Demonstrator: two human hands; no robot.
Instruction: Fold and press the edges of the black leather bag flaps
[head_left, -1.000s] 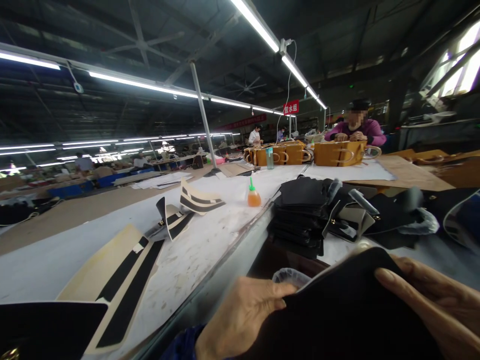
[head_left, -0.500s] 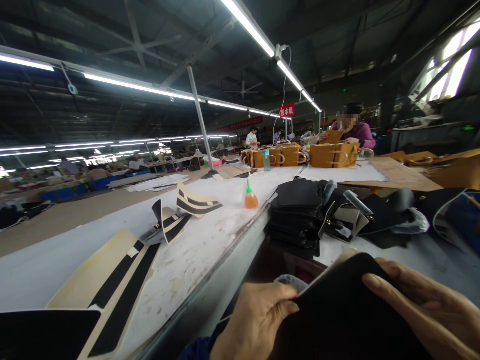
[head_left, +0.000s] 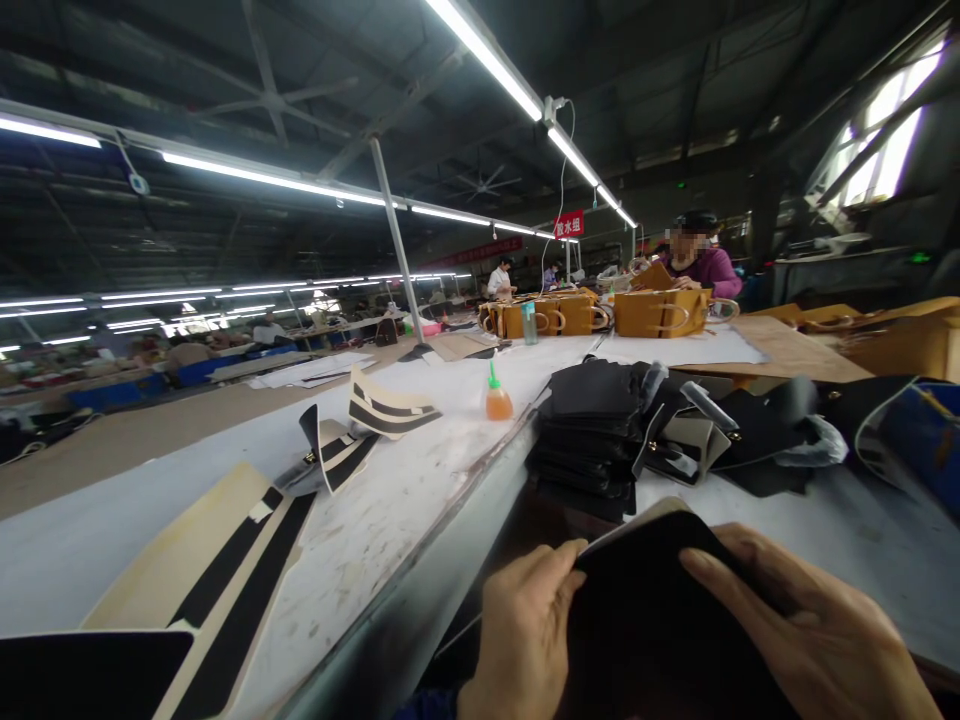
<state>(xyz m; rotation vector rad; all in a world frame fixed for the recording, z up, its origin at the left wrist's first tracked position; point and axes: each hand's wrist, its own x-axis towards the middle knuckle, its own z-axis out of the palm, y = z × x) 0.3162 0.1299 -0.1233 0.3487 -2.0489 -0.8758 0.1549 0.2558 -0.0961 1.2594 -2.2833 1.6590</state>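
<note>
Smooth, dull-black flexible panel with a rounded corner and pale reverse (head_left: 660, 620), held tilted, nearer than a layered stack of thin black pieces (head_left: 585, 430). Left hand (head_left: 529, 620): thumb and bent fingers pinch the panel's left edge. Right hand (head_left: 817, 610): thumb extended along the black face, fingers behind, gripping the right edge. On the white-covered tabletop (head_left: 390, 510), a curved cream panel with black strips (head_left: 394, 403) lies near a translucent orange, green-nozzled squeeze bottle (head_left: 499, 403).

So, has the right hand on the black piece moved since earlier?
Yes, the right hand has shifted left in view, judged against the black stack.
</note>
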